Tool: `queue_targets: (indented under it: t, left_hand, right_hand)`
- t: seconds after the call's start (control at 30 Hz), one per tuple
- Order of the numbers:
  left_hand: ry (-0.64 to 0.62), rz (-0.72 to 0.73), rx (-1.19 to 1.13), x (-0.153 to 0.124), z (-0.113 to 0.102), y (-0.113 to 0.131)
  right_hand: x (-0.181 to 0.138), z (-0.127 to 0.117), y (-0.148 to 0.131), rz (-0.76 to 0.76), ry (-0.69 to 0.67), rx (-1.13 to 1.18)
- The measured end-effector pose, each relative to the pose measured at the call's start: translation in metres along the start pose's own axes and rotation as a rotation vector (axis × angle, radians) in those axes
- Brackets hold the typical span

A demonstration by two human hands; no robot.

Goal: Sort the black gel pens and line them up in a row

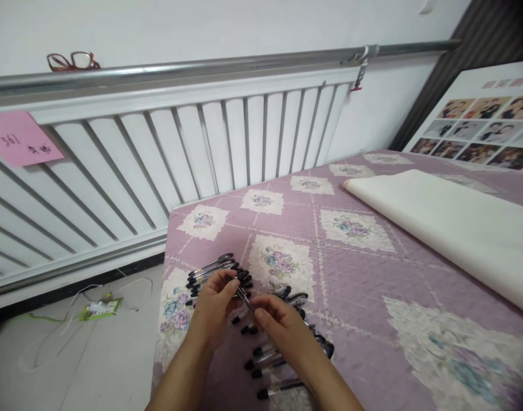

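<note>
Between both hands, just above the bed cover, is a black-and-clear pen [244,297]. My left hand [213,305] is closed in a pinch on its upper end. At the lower end, the thumb and fingers of my right hand [280,322] pinch it too. Beyond my left hand lies a group of similar black-capped pens [210,267], side by side and partly covered by that hand. A second row of pens [265,374] lies under and beside my right hand and forearm, which hide part of it.
The purple floral bed cover [282,220] reaches a white radiator [227,137]. A folded cream cloth [436,222] lies at right, near a photo board [479,123]. Glasses [73,61] rest on the pipe [167,69]. A power strip [101,308] with cables sits on the floor.
</note>
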State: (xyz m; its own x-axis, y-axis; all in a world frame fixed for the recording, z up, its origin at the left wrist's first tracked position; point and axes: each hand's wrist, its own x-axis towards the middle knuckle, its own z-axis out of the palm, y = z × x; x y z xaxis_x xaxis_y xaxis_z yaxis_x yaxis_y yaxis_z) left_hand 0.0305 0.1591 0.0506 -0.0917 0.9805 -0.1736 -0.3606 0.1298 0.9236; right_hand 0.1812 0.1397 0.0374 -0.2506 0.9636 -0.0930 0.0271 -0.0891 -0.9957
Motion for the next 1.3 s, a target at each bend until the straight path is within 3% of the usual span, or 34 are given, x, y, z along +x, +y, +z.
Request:
queue_targets:
  t: [0.13,0.23,0.37,0.5,0.7,0.93,1.13,1.3]
  left_hand:
    - [0.035,-0.03,-0.172,-0.004,-0.002,-0.01]
    - [-0.052,-0.096,-0.228,-0.007,-0.003,-0.02]
    - [-0.204,-0.118,-0.157,-0.012,-0.002,-0.034]
    - [-0.269,-0.096,-0.027,-0.015,0.002,-0.039]
    - [-0.221,-0.117,-0.046,-0.013,0.002,-0.029]
    - [-0.39,-0.064,0.408,-0.017,0.001,-0.031]
    - [-0.321,0.147,0.698,-0.019,0.002,-0.029]
    - [-0.361,0.119,0.729,-0.019,-0.001,-0.022]
  right_hand:
    - [0.0,0.004,0.002,0.028,-0.044,0.029]
    - [-0.001,0.004,0.0,0.069,-0.012,0.019]
    - [-0.002,0.004,-0.002,0.101,-0.001,0.039]
    - [-0.001,0.005,-0.003,0.073,0.02,0.044]
    - [-0.001,-0.006,-0.004,-0.017,0.206,-0.146]
    - [0.0,-0.005,-0.002,-0.026,0.219,0.055]
    - [0.0,-0.007,0.005,-0.003,0.275,0.024]
    - [-0.003,-0.008,0.0,-0.001,0.196,0.015]
